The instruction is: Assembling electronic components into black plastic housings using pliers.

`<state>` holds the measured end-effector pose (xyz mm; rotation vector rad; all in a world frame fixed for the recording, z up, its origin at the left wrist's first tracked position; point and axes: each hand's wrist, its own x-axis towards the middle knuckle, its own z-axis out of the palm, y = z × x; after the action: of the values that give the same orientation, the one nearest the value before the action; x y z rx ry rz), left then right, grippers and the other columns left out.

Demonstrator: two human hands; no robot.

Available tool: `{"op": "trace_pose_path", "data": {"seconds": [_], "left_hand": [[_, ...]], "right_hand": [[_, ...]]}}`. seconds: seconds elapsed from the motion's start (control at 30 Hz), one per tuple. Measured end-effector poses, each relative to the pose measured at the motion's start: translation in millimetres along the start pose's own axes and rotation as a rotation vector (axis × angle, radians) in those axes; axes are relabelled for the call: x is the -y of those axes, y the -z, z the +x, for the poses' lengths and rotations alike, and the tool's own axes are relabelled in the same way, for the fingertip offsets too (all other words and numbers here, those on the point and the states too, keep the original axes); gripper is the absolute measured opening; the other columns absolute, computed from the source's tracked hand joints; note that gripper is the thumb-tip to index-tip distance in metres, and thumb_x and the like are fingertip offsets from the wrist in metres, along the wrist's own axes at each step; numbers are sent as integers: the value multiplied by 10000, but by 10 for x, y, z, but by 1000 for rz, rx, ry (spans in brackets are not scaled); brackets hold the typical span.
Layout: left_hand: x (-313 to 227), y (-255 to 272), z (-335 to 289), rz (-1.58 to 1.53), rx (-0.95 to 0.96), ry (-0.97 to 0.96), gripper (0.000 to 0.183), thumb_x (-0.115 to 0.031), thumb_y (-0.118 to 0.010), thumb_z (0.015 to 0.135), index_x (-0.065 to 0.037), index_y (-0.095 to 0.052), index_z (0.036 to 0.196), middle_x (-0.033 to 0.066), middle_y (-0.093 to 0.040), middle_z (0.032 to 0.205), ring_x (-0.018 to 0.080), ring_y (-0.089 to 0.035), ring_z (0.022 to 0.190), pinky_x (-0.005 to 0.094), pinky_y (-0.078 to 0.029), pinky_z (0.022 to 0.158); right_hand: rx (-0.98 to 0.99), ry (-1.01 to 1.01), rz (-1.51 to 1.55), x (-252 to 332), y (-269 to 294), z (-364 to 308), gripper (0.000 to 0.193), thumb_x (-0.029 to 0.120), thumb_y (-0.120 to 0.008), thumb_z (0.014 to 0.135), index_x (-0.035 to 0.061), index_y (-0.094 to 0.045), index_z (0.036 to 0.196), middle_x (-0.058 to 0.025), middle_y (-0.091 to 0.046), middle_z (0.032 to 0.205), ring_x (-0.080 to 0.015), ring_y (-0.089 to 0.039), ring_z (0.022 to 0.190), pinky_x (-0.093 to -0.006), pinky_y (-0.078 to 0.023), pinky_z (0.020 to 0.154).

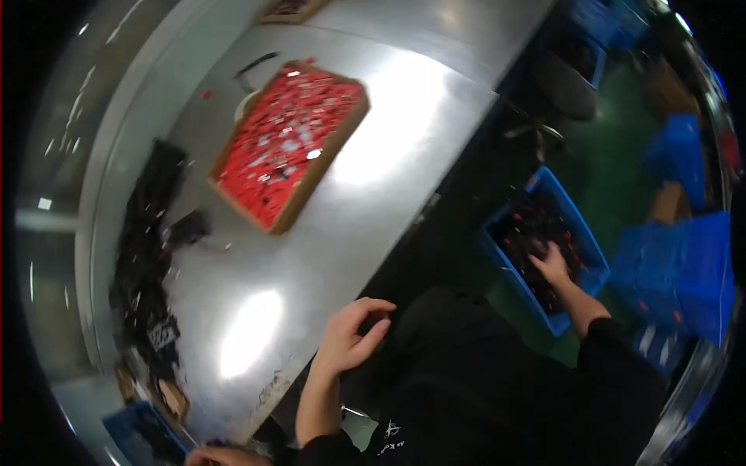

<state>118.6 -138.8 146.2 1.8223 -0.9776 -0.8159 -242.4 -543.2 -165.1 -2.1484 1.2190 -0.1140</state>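
Right hand (552,266), grip unclear, apparently gathers dark pieces (535,220) in the blue bin (578,225); lifting needs closed fingers. Left hand (346,339) curls loosely, empty.

Metal table (311,268), cardboard tray (322,169) of red pieces (268,151), black heap (146,241)

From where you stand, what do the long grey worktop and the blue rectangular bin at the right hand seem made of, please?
Long grey worktop: probably metal, satin finish, given bright blurred reflections. Blue rectangular bin: likely plastic, semi-matte, judging by its uniform colour.
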Motion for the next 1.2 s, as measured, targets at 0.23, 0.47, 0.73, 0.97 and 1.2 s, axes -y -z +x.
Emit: {"op": "trace_pose_path", "data": {"seconds": [0.23,0.47,0.73,0.97,1.2], "left_hand": [[130,821,-8,346,-381,-32,176,-127,-702,972,-34,-735,1118,127,-757,974,249,-711,838,347,-551,768],[721,1894,287,824,-794,-251,156,-125,-678,963,-33,-721,1081,144,-724,1066,319,-697,1000,427,-557,891],[916,1801,1061,798,-781,-152,310,-245,-652,991,-22,-698,1202,197,-679,1230,395,-623,1192,485,-515,1040],[1337,2054,-5,720,-883,-51,500,-153,-533,1025,-5,-516,1503,251,-580,1486,406,-519,1421,464,-405,1215],[2070,3385,-2148,1308,-1013,913,634,-124,-640,848,-129,-557,1476,147,-483,1560,433,-455,1417,548,-502,1057]], "right_hand": [[-348,-42,-190,-1533,239,-470,563,192,-781,939,-46,-541,1389,-224,-619,1299,-354,-634,1195,-450,-478,1069],[123,230,307,186,-380,-255,289,118,-740,944,27,-570,1160,-97,-671,914,-227,-659,835,-372,-548,799],[805,1115,37,3608,-75,-533,513,270,-862,756,52,-673,1180,-120,-706,969,-259,-694,769,-374,-556,697],[824,1111,132,3675,261,-631,599,320,-864,706,71,-683,1220,-78,-687,950,-222,-652,736,-336,-525,676],[790,996,82,3474,334,-736,576,317,-848,729,70,-693,1225,-90,-698,942,-252,-660,755,-360,-543,691]]}}
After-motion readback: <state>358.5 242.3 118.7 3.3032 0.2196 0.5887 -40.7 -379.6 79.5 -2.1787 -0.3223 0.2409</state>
